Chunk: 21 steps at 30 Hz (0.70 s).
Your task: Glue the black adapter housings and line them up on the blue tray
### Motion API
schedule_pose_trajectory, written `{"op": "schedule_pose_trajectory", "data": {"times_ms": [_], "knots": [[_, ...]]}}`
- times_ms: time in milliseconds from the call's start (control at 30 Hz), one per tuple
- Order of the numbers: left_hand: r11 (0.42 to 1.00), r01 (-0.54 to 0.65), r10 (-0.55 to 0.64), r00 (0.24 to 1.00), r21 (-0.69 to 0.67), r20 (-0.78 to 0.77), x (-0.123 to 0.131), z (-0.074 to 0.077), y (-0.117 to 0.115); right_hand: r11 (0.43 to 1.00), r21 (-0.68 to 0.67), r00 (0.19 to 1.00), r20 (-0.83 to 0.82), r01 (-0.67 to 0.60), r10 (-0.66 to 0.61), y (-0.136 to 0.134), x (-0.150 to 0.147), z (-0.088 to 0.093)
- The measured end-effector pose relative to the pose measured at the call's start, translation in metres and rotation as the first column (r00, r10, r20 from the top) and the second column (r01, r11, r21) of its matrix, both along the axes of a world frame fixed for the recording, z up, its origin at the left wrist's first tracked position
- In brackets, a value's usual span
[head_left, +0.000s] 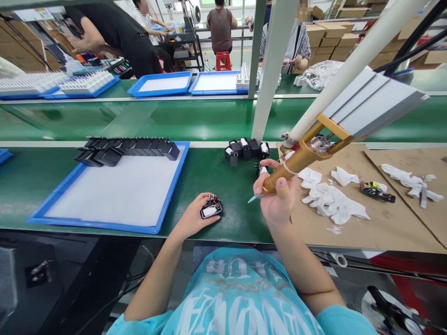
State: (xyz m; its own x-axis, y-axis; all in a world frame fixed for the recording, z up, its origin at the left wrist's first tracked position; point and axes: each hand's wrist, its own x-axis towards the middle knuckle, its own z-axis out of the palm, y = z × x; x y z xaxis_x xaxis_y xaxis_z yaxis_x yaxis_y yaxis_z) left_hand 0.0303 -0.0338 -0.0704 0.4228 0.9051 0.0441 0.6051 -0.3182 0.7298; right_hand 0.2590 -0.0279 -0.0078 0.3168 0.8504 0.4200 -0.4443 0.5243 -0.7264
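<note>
My left hand point(193, 216) is closed around a small black plastic housing point(211, 208) standing on the green bench. A white block and thin wires show in its open top. In my right hand point(277, 200) is a glue gun point(291, 165) with a gold barrel, grey finned body and pale blue nozzle. Its tip points down and left, apart from the housing in my left hand. Just behind my right fingers stands another black housing, partly hidden. Several more black housings point(246, 148) cluster at the bench's far edge, some showing white blocks inside.
A blue-rimmed tray point(162, 211) with rows of black housings point(139, 148) lies left. Cardboard point(349, 232) on the right carries crumpled white cloths point(331, 200) and a utility knife point(377, 191). A white post point(270, 79) rises ahead; people work beyond the conveyor point(195, 116).
</note>
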Motion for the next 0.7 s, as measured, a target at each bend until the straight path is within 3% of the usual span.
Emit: {"op": "schedule_pose_trajectory", "data": {"times_ms": [100,233,700], "knots": [[0.992,-0.125,0.126,0.992,0.018,-0.026,0.010,-0.007,-0.009,0.996,-0.015,0.996,-0.031,-0.089,0.088,-0.004,-0.017,0.006],[0.966,-0.243,0.252,0.960,0.088,-0.124,0.025,-0.001,-0.022,0.987,0.027,0.986,-0.058,-0.157,0.158,-0.003,-0.036,0.009],[0.961,-0.255,0.252,0.967,0.110,0.032,0.040,0.013,-0.029,0.994,-0.004,0.993,-0.052,-0.107,0.107,-0.001,-0.037,0.010]]}}
